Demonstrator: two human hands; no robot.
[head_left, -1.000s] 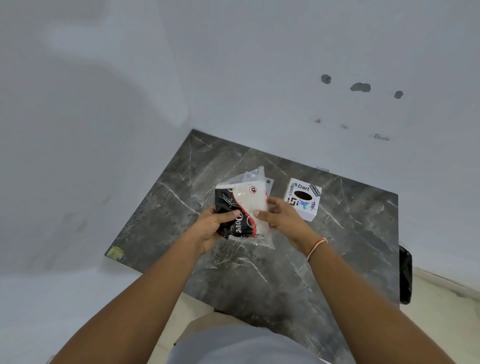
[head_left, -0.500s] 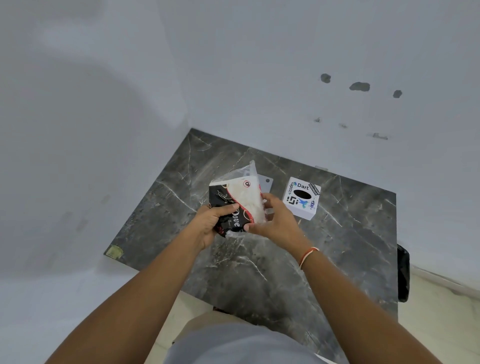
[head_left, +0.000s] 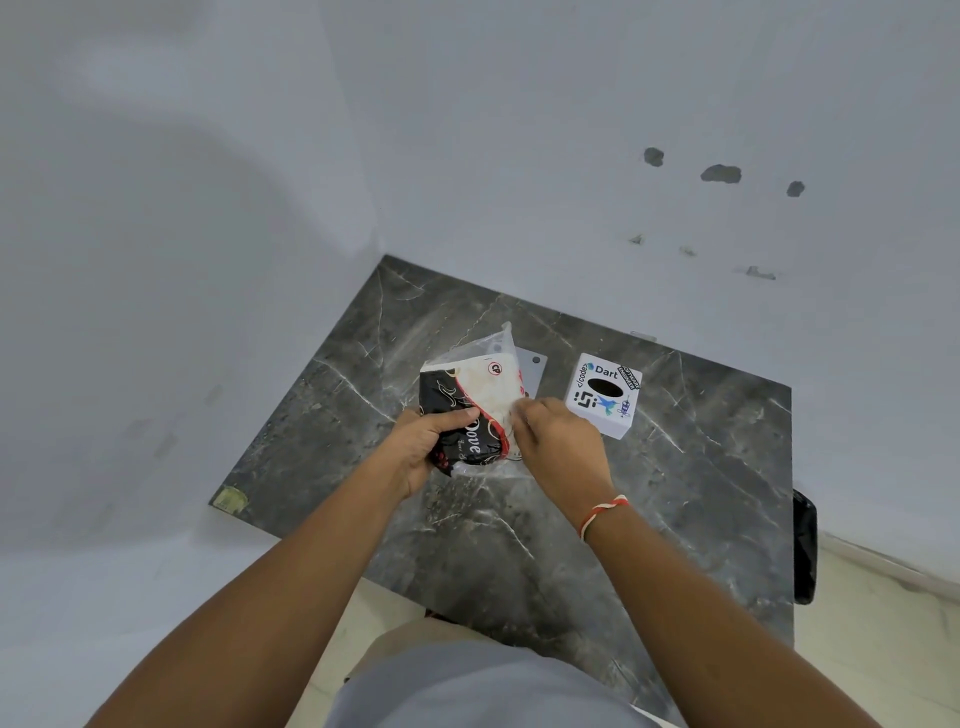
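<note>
A clear plastic packet (head_left: 480, 400) with a black, white and red printed item inside is held above the dark marble table (head_left: 701, 467). My left hand (head_left: 421, 441) grips its lower left side, thumb across the black part. My right hand (head_left: 558, 441) pinches the packet's right edge with curled fingers. A small grey card (head_left: 534, 366) lies on the table just behind the packet.
A white sticker-covered box (head_left: 605, 395) with an oval hole stands to the right of my right hand. White walls close the table's far and left sides. A black object (head_left: 804, 551) hangs off the table's right edge. A yellow sticker (head_left: 228, 499) marks the near left corner.
The packet has tilted and turned in my hands. My right hand shifted from the packet's lower edge to its right side, nearer the white box.
</note>
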